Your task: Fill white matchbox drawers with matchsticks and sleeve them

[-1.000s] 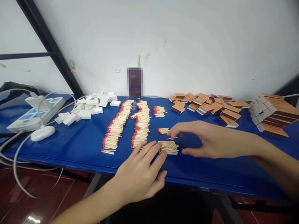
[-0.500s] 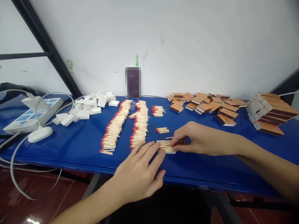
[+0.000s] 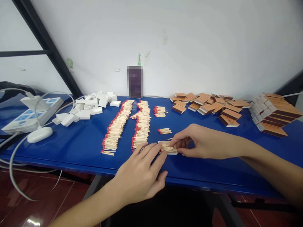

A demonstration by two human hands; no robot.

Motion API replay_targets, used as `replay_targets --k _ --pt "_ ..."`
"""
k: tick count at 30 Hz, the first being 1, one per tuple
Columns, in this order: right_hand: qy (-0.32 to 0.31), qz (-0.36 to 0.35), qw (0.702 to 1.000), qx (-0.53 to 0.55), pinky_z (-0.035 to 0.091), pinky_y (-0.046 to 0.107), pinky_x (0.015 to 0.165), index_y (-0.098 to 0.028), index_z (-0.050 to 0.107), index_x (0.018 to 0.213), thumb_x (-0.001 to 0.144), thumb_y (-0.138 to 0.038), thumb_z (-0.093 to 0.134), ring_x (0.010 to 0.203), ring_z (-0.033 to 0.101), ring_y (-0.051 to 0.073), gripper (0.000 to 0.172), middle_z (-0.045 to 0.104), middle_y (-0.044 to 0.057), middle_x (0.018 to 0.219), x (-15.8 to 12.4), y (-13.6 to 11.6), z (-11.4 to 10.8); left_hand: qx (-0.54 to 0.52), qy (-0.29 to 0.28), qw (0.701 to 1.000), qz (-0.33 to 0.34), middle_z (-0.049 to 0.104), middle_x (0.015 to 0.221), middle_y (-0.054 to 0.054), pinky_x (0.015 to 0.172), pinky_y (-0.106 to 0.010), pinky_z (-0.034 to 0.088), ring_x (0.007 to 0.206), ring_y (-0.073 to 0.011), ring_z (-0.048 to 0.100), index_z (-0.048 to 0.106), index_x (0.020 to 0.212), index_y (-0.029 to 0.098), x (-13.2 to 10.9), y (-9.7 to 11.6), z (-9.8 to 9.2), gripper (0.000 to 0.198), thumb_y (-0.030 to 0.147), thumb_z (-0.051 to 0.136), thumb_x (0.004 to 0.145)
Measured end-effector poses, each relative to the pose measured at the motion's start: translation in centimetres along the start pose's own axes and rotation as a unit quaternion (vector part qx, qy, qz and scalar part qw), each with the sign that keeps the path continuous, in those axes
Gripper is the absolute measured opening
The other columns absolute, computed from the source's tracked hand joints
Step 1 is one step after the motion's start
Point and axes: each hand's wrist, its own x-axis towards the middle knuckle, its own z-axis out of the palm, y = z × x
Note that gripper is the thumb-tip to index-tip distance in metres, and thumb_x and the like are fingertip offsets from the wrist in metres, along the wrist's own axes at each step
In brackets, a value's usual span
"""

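Observation:
A small white matchbox tray [image 3: 174, 152] with several matches [image 3: 167, 147] in it lies near the table's front edge. My left hand [image 3: 144, 171] reaches in from the left, fingers stretched and apart, fingertips touching the tray's left end. At the tray's right end is my right hand [image 3: 195, 142], its index fingertip on the matches and its thumb against the end of the tray. One loose match [image 3: 169, 139] lies just behind the tray, partly hidden by the right index finger. Farther back sit a small group of matches [image 3: 164, 131] and a larger one [image 3: 160, 111].
Two long rows of red-tipped matches, a left row [image 3: 117, 127] and a right row [image 3: 142, 126], run front to back. White trays [image 3: 87, 105] lie piled at left, beside a power strip [image 3: 33, 113] with cables. Brown matchboxes [image 3: 210, 105] are heaped right; others [image 3: 276, 115] are stacked.
My right index finger has shifted left over the matches, and the thumb has moved to the tray's right end. The left hand stays nearly in place. The view has tilted slightly.

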Motion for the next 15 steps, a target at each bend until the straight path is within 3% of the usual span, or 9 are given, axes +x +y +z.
replay_targets --k 7,15 --pt "-0.030 0.043 0.998 0.046 0.054 0.027 0.064 -0.020 0.077 0.096 0.085 -0.042 0.062 0.072 0.070 0.018 0.029 0.075 0.004 0.081 0.23 0.72 -0.48 -0.002 -0.003 1.000 0.001 0.060 0.130 -0.018 0.103 -0.046 0.049 0.121 -0.0297 0.058 0.055 0.130 0.007 0.04 0.06 -0.15 0.040 0.027 0.049 0.095" --pt "-0.021 0.030 0.999 0.017 0.049 0.026 0.059 -0.022 0.078 0.090 0.084 -0.048 0.064 0.067 0.066 0.017 0.031 0.074 0.002 0.076 0.37 0.61 -0.37 0.003 -0.009 1.000 0.005 0.059 0.131 -0.018 0.102 -0.046 0.049 0.121 -0.0298 0.058 0.054 0.132 0.007 0.00 0.11 -0.21 0.041 0.027 0.047 0.096"
